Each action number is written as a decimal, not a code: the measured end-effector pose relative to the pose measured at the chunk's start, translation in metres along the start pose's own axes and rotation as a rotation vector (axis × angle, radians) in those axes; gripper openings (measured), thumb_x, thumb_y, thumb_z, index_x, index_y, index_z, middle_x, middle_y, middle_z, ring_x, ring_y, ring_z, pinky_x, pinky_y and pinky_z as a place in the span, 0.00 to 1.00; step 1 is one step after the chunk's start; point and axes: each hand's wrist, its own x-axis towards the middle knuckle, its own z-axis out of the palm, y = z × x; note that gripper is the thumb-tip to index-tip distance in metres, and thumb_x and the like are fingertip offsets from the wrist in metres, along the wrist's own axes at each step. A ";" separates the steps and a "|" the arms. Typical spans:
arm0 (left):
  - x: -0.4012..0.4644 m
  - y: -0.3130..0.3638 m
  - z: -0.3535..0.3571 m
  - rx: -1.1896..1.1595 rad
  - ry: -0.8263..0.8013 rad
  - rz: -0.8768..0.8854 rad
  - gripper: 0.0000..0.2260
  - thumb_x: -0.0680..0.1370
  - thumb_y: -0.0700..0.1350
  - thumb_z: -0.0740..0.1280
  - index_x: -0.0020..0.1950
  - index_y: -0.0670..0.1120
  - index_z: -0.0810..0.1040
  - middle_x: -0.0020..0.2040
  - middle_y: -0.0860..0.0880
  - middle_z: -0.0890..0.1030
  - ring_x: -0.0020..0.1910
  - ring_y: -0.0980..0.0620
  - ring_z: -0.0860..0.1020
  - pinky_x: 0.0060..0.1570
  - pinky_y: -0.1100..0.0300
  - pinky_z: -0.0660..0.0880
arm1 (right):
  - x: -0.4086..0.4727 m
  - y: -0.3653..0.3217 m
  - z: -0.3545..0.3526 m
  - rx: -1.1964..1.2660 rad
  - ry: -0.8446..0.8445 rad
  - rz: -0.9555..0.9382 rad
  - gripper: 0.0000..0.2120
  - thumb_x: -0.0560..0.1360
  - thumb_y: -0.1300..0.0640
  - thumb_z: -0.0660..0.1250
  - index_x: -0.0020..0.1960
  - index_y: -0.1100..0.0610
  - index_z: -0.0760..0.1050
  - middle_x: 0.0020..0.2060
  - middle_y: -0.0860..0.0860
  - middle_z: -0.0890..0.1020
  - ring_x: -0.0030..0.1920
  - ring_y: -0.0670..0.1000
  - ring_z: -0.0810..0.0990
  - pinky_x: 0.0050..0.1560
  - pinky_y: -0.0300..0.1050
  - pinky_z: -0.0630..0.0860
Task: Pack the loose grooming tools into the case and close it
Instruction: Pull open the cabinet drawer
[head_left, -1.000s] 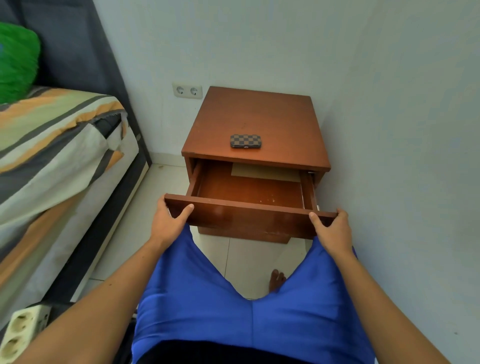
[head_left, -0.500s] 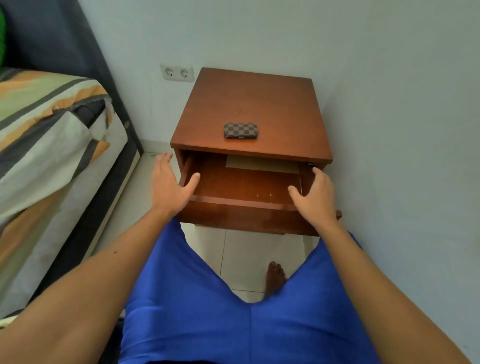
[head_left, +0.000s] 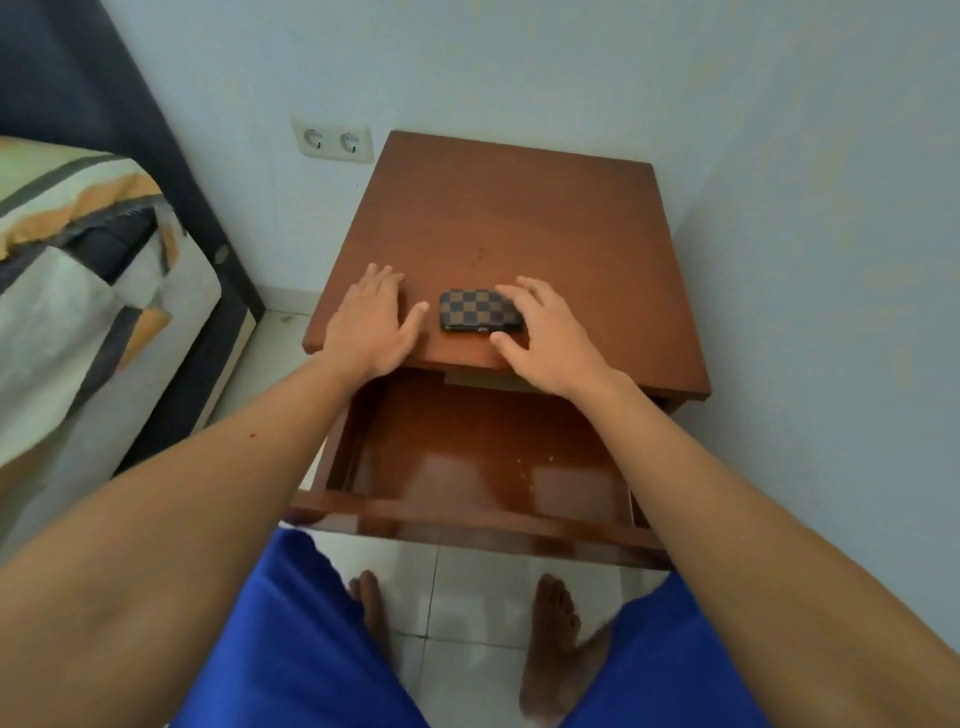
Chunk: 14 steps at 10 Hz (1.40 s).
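Head view: one brown checkered flat rectangular case (head_left: 480, 310), shut, near the front edge of one reddish-brown wooden nightstand (head_left: 519, 218), long axis left-right. One open drawer (head_left: 483, 467). Left hand (head_left: 371, 322) flat, fingers spread, holding nothing. Right hand (head_left: 545, 332) open over the case's right end, apparently touching.

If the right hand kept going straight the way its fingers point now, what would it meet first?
The checkered case on the nightstand top. The right hand points forward and left, its open fingers already at the case's right end; whether they touch it yet is unclear.
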 end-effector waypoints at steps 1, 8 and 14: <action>0.007 -0.002 0.018 0.129 -0.042 0.000 0.32 0.87 0.61 0.47 0.87 0.43 0.51 0.87 0.44 0.51 0.86 0.46 0.47 0.83 0.48 0.44 | 0.017 0.004 0.004 -0.095 -0.023 -0.073 0.26 0.82 0.46 0.65 0.78 0.49 0.67 0.79 0.52 0.66 0.77 0.57 0.64 0.76 0.57 0.67; 0.007 -0.005 0.021 0.227 -0.047 0.013 0.33 0.86 0.62 0.41 0.87 0.44 0.47 0.87 0.45 0.48 0.86 0.46 0.45 0.84 0.46 0.43 | -0.109 0.019 0.022 0.051 -0.324 -0.128 0.36 0.76 0.40 0.73 0.79 0.50 0.66 0.65 0.41 0.68 0.65 0.41 0.67 0.69 0.36 0.69; 0.005 -0.006 0.022 0.220 -0.034 0.021 0.34 0.86 0.62 0.41 0.87 0.44 0.48 0.87 0.45 0.50 0.86 0.46 0.47 0.84 0.46 0.44 | -0.048 0.052 0.098 -0.092 -0.533 0.040 0.40 0.69 0.41 0.80 0.74 0.51 0.66 0.70 0.51 0.69 0.72 0.57 0.67 0.72 0.56 0.71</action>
